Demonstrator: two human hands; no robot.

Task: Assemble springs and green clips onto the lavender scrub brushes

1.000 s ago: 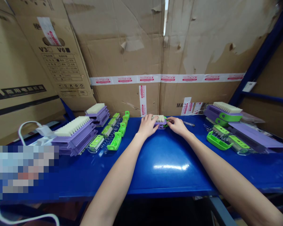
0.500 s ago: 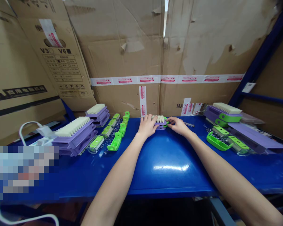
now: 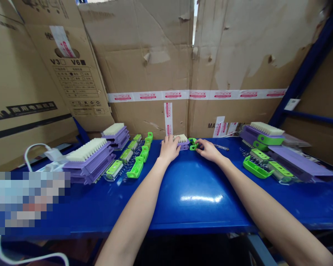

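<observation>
Near the back middle of the blue table, my left hand [image 3: 168,148] is closed over the left end of a purple brush [image 3: 184,145] with cream bristles facing up. To its right, my right hand [image 3: 208,149] pinches a small green plastic end piece [image 3: 193,144]. A gap now shows between that green piece and the brush's right end. Just behind my right hand lies a thin pen-like tool [image 3: 221,147]. My left fingers hide part of the brush.
Stacked purple brushes [image 3: 88,162] stand on the left, beside clear-and-green blocks [image 3: 113,169], springs [image 3: 130,162] and green end pieces [image 3: 135,168]. More brushes [image 3: 263,135], a green end piece [image 3: 256,168] and a purple shell [image 3: 299,162] lie right. Cardboard [image 3: 150,74] backs the table.
The green end piece has come apart from the brush. My left hand has shifted slightly left with the brush, while my right hand stays nearly in place with the green piece.
</observation>
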